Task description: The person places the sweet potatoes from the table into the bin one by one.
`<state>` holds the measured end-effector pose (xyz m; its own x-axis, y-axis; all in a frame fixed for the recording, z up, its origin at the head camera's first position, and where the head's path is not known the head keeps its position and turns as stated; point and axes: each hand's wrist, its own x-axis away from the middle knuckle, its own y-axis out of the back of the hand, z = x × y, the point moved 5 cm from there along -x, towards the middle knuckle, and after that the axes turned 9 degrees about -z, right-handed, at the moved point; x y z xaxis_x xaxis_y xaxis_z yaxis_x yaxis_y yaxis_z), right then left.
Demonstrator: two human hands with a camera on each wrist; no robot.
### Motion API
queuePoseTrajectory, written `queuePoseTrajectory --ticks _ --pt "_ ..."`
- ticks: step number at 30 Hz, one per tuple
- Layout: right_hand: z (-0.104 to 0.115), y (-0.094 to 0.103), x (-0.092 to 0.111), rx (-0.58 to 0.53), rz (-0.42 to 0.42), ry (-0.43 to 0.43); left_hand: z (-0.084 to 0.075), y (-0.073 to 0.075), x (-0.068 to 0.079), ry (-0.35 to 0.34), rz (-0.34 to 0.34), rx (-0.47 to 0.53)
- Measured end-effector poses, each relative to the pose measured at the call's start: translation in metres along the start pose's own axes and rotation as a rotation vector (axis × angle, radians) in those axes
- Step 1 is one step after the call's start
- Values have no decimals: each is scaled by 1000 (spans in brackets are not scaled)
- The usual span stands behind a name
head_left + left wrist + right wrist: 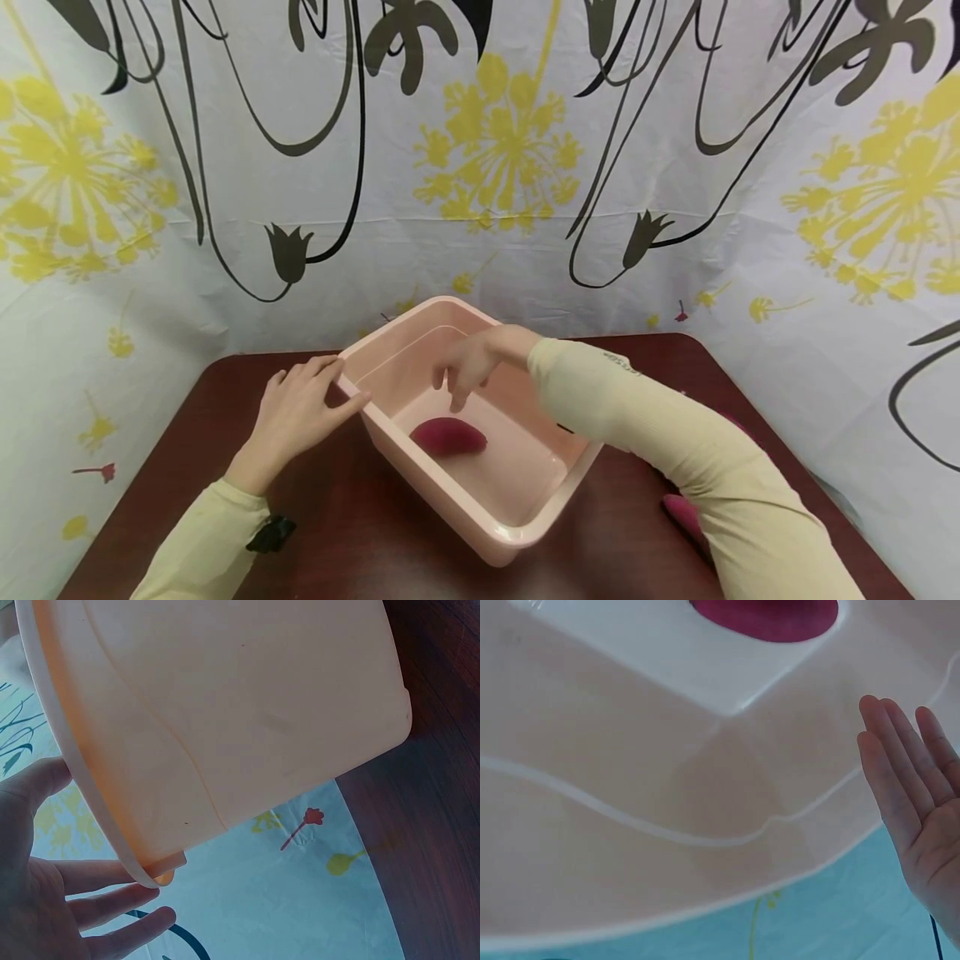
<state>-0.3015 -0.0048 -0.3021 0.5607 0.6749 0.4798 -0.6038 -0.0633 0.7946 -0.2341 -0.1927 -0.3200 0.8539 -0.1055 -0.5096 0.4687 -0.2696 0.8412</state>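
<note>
A pale pink plastic basin (442,492) stands on the dark red-brown table. One purple-red sweet potato (448,437) lies on its floor, and its lower side also shows in the right wrist view (772,616). My left hand (300,408) rests on the basin's left rim, thumb and fingertips touching the edge; in the left wrist view its fingers (112,904) are extended by the rim corner. Inside the basin, above and apart from the sweet potato, my right hand (472,362) points downward and holds nothing. Its fingers (900,750) look straight in the right wrist view.
Right of the basin, another sweet potato (684,517) lies partly hidden by my right sleeve (660,425). A further purple-red piece (738,425) shows beyond that sleeve. The table (337,517) meets a patterned white cloth (480,275) at the back and sides.
</note>
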Motion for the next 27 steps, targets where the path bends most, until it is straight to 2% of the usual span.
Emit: queuePoseTrajectory --ticks 5,12,18,27 --pt "-4 12 15 0 -31 34 1 0 0 3 -1 0" --pt "-15 22 37 63 -73 78 2 0 2 8 0 5" --pt "-29 26 60 9 -94 125 1 0 2 3 0 14" --pt "-55 32 101 -108 -169 157 0 1 0 -4 2 7"
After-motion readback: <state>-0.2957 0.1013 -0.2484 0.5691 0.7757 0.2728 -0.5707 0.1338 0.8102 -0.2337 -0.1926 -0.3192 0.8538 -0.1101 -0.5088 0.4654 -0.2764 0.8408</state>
